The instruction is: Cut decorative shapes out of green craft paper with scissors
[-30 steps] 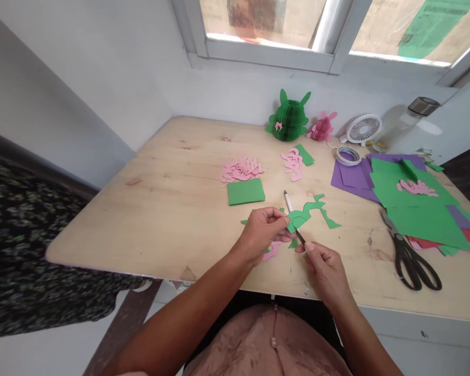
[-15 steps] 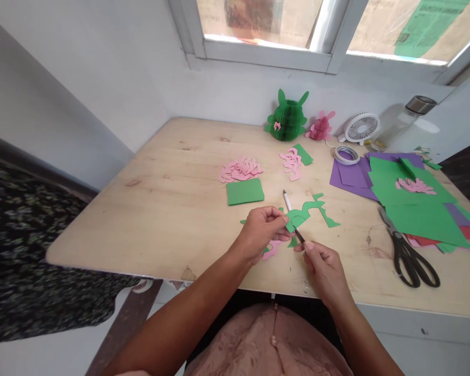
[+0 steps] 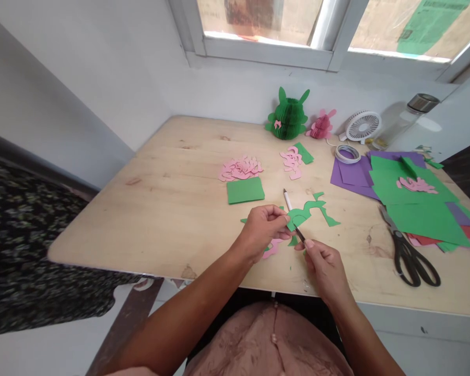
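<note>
Pinched in the fingers of my left hand (image 3: 264,232) is a curved green paper cutout (image 3: 297,215), with a thin arc line on its face. My right hand (image 3: 325,263) is closed around a slim dark pointed tool (image 3: 300,233), its tip touching the lower part of that cutout. The tool's rear end is hidden in my palm. Just behind the cutout lies a white pen (image 3: 287,199) with a dark tip. Green paper scraps (image 3: 329,216) lie to the right, and a pink paper scrap (image 3: 273,249) shows below my left hand.
A pink cutout pile (image 3: 241,168) and a folded green card (image 3: 245,190) lie ahead. Large black-handled scissors (image 3: 411,256) rest at right beside stacked coloured paper (image 3: 419,224). A tape roll (image 3: 348,154), small fan (image 3: 362,126), bottle (image 3: 405,122) and green paper figure (image 3: 290,117) stand farther back.
The dark tool's tip has shifted very slightly against the green cutout. Both hands keep nearly the same place and grip, and the camera view has moved a little.
</note>
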Available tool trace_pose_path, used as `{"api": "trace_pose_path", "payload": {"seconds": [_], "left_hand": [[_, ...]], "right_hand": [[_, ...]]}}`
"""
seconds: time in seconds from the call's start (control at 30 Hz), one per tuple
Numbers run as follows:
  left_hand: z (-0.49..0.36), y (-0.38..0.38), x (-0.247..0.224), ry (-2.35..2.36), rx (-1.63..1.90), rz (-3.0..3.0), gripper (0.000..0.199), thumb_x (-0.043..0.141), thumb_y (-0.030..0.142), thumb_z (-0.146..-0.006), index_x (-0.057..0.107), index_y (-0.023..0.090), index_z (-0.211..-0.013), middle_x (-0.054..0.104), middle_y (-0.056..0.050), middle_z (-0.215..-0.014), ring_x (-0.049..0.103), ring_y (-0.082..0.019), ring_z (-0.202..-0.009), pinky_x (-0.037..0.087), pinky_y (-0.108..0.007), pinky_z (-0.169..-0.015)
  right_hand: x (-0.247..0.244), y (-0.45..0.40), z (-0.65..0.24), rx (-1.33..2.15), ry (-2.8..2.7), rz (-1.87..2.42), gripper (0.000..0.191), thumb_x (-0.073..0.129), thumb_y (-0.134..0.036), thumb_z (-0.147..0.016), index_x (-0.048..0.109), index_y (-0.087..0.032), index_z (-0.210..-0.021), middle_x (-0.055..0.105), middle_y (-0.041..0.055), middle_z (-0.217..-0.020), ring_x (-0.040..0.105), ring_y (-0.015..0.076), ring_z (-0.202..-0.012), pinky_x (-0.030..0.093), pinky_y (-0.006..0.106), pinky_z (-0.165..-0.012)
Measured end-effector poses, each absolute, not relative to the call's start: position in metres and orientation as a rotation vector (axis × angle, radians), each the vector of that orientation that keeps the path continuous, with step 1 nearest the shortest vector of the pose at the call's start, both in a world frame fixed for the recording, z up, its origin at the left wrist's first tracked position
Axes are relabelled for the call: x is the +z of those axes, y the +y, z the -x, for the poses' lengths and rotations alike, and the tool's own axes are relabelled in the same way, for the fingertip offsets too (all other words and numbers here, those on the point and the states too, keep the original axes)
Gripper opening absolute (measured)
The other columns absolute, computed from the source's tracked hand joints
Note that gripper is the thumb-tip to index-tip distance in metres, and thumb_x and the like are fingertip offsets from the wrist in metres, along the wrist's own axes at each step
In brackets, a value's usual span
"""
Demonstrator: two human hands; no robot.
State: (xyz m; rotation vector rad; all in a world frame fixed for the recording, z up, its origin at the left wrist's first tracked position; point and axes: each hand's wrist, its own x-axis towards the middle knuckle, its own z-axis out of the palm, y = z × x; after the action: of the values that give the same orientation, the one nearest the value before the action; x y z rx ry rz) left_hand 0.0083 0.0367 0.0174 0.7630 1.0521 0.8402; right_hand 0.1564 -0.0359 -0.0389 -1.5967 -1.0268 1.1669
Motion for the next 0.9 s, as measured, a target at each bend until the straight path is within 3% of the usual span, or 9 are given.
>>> {"api": "trace_pose_path", "payload": {"seconds": [0.6,0.77,0.9], "left_hand": [[-0.0099,0.0376,0.0201,1.054,0.836,-0.756,0.013,0.061,0.009,-0.075,0.055,0.015,-0.065,0.063,0.0,-0.055,0.067,-0.013,-0.054,0.053,-0.02,-0.054],[-0.0101,0.0376,0.0201,1.037,0.839,-0.745,0.012,0.065,0.012,-0.073,0.056,0.015,-0.066,0.064,-0.001,-0.055,0.067,-0.014,-0.055,0.053,-0.022,-0.056],[-0.0081,0.0379,0.0184,1.044,0.839,-0.736,0.013,0.067,0.015,-0.072,0.056,0.015,-0.066,0.065,-0.001,-0.057,0.066,-0.014,-0.055,0.053,-0.023,-0.057]], "right_hand": [[-0.037,-0.0357,-0.1581,1.105,-1.091,1.62,0.042,0.056,-0.052,-0.08,0.07,-0.013,-0.072,0.028,-0.0061,-0.049,0.023,0.011,-0.048,0.015,0.026,-0.046],[-0.0335,-0.0337,-0.1559,1.031,-1.122,1.647,0.041,0.057,-0.052,-0.079,0.069,-0.015,-0.065,0.032,-0.0049,-0.048,0.026,0.0114,-0.047,0.017,0.026,-0.045],[-0.0337,-0.034,-0.1558,1.058,-1.131,1.64,0.043,0.054,-0.054,-0.08,0.071,-0.015,-0.07,0.032,-0.0051,-0.047,0.025,0.0115,-0.046,0.016,0.025,-0.045]]}}
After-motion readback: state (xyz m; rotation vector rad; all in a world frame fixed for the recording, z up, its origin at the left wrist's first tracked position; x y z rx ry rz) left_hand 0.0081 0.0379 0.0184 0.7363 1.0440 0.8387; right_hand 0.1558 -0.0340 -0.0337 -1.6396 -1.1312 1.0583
